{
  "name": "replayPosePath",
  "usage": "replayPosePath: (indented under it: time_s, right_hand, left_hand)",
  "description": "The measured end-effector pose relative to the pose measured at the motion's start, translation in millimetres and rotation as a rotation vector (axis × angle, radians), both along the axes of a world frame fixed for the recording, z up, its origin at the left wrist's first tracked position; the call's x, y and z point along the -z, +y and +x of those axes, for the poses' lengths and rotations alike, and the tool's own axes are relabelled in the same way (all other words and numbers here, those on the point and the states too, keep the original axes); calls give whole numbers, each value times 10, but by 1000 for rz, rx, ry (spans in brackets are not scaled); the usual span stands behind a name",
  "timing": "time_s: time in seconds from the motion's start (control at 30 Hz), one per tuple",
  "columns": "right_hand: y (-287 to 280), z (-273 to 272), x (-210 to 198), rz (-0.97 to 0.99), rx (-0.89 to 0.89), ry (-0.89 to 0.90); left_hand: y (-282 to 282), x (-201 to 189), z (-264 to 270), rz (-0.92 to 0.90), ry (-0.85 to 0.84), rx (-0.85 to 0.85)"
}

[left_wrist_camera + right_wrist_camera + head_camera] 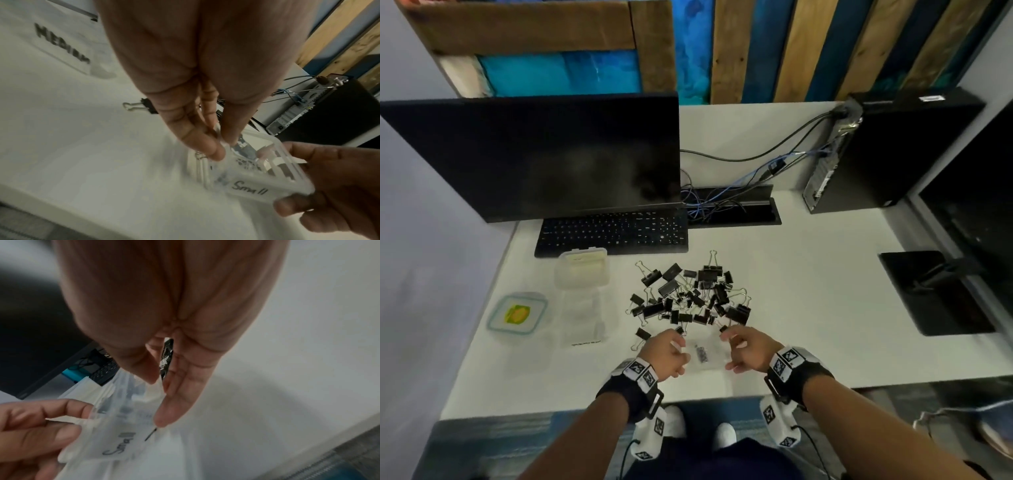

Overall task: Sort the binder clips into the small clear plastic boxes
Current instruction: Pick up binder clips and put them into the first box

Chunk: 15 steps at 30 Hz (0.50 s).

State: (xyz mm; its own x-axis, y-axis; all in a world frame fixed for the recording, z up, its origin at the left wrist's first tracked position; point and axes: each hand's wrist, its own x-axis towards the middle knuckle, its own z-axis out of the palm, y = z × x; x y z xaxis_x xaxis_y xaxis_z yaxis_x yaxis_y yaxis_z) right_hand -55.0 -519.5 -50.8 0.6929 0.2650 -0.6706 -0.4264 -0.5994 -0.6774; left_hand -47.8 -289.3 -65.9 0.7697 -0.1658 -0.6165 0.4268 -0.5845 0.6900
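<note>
Left wrist view: clear box (265,183) hand-lettered "Small", blurred.

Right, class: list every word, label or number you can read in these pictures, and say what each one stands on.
"Small": handwritten on the small clear plastic box gripped by both hands.
"MEDIUM": dark capitals on another clear plastic box lying on the white desk.
Yellow-green sticker on the teal-rimmed clear box lid: too blurred to read.
Black keyboard key legends: too small.
Pale sticker on the black computer tower: unreadable.
</note>
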Motion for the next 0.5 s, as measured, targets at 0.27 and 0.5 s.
replayPosePath:
  time_s: [0.27, 0.5]
  right_hand:
    - [-158, 63, 141, -275, -42, -289]
    - [-234, 25, 245, -379, -30, -243]
  left_hand:
    - [-283, 34, 339, -52, -25, 136]
    - [-248, 92, 690, 221, -334, 477]
